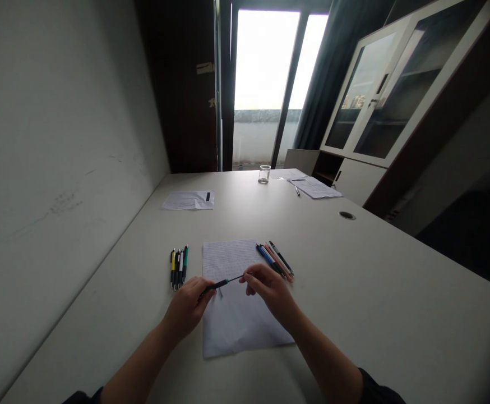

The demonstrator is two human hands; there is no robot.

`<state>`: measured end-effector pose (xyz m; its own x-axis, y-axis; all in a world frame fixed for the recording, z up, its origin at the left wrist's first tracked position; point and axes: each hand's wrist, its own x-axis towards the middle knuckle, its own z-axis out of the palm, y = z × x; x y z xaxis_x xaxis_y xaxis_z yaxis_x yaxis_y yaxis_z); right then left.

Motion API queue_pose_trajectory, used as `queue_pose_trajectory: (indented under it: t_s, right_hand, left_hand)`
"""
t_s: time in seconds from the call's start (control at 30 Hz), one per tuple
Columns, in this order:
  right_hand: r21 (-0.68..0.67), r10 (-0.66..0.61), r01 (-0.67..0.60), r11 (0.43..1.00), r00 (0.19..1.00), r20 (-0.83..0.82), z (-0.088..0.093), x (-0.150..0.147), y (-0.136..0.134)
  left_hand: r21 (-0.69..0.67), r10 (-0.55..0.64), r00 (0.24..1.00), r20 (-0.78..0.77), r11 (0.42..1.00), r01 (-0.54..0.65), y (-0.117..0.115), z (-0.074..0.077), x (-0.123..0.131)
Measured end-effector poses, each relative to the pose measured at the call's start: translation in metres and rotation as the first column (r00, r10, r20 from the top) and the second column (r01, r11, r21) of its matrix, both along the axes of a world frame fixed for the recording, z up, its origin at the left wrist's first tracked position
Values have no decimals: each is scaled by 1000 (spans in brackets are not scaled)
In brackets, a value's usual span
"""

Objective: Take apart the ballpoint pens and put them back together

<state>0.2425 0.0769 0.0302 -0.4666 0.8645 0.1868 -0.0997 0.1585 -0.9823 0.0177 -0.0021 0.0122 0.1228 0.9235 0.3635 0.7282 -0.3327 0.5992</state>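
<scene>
Head view, listed from your side outward. Sleeves (pixel 377 388), dark: two, at the bottom edge. Left hand (pixel 188 304), yours: closed on a dark pen barrel (pixel 216 285), thumb and fingers pinching it. Right hand (pixel 267 287), yours: fingertips pinched on the end of a thin dark rod (pixel 235 278), which runs in line from the barrel's teal-tipped end. Barrel and rod: held over your sheet of paper (pixel 245 331), between two groups of pens. Small dark piece (pixel 220 293): just below the barrel, too small to identify. Sheet: lines of writing on its upper part. Left pens (pixel 180 266): side by side, yellow, black, white and green among them. Right pens (pixel 276 260): slanted, blue, pink and dark among them, near the sheet's upper right corner. Table (pixel 354 286): white, with a round cable hole (pixel 347 215) toward the right. Farther off: a creased paper (pixel 184 201) at left; papers (pixel 318 188) at right, a pen (pixel 297 191) beside them; a clear glass jar (pixel 264 175). Beyond: white cabinet (pixel 358 179), bright window (pixel 266 62).
</scene>
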Motion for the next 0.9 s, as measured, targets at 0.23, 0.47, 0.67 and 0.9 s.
queue_pose_trajectory:
  t_s: [0.23,0.47,0.67,0.9]
  right_hand:
    - [24,82,-87,996,986,145,-15,-7,-1]
    - [40,-21,18,999,995,96,-13,-4,1]
    - [130,-45,20,991,982,185,-7,-6,-2]
    - [216,-74,14,976,960,271,-6,-9,-4]
  left_hand:
    - [-29,-67,997,-28,997,66,-2,5,3]
    - [-3,-35,999,-30,999,35,-2,3,1]
    - [-5,-37,998,-49,999,37,-2,3,2]
    - [8,-34,999,-37,999,35,-2,1,1]
